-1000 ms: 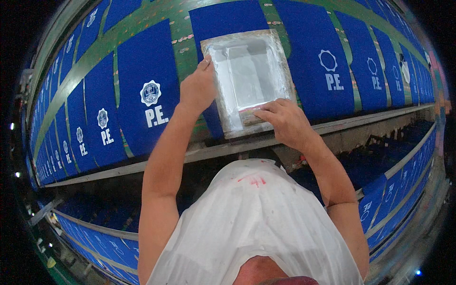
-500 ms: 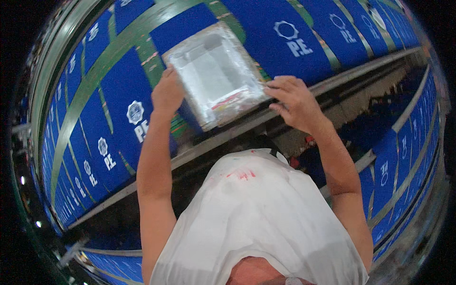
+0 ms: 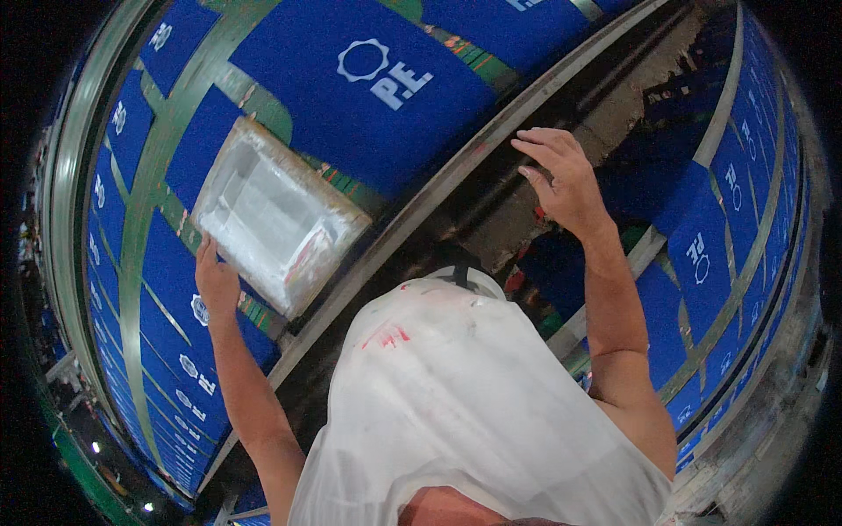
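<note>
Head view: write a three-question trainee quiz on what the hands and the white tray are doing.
1. True or false: the right hand grips the white tray.
2. Which hand touches the tray? A left hand B right C both
3. Fill in: the tray lies against a row of ____ panels with white emblems.

Key: 1 false, the right hand is apart from it, open over the dark gap; 2 A, at the tray's lower left edge; 3 blue.
</note>
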`<action>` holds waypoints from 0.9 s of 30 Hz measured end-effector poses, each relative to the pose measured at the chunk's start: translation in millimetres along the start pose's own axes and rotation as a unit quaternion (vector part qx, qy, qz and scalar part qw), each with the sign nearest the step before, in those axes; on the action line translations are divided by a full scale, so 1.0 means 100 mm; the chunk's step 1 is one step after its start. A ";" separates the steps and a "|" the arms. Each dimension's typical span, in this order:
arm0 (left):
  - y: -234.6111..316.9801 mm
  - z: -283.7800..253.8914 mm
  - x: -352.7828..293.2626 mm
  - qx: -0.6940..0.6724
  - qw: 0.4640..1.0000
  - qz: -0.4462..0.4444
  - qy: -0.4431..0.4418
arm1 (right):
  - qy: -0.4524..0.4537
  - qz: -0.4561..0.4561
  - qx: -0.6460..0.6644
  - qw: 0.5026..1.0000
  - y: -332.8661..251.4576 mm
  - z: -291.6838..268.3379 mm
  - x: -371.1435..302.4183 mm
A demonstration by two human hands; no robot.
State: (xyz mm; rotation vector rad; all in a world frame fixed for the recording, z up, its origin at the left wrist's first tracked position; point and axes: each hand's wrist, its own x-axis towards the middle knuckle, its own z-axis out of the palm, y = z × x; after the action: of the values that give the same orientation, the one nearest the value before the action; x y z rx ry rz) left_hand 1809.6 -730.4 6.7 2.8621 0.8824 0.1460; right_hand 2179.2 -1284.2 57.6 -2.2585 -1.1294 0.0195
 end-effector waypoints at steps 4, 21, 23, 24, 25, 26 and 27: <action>-0.10 0.13 -0.09 -0.053 0.998 -0.024 0.028 | 0.007 -0.018 0.004 1.000 0.19 -0.03 0.14; 0.88 0.60 -0.85 -0.382 0.848 -0.282 0.236 | -0.149 -0.190 0.271 0.932 -1.03 1.16 1.83; 0.90 0.60 -0.80 -0.382 0.850 -0.283 0.228 | -0.167 -0.179 0.304 0.921 -1.20 1.46 2.30; 0.92 0.62 -0.78 -0.376 0.853 -0.281 0.227 | -0.184 -0.154 0.353 0.904 -1.27 1.62 2.54; 0.92 0.64 -0.79 -0.369 0.856 -0.282 0.227 | -0.204 -0.128 0.403 0.883 -1.35 1.80 2.78; 0.91 0.67 -0.80 -0.413 0.835 -0.277 0.236 | -0.224 -0.101 0.450 0.859 -1.43 1.97 3.01; 0.89 0.69 -0.85 -0.404 0.836 -0.273 0.251 | -0.249 -0.086 0.462 0.847 -1.53 2.13 3.23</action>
State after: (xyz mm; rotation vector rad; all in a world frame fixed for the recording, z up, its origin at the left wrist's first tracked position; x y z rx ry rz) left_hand 1797.9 -859.1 -50.8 1.7210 1.2835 0.9647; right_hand 2216.2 -869.9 43.4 -1.2881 -1.2014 0.9227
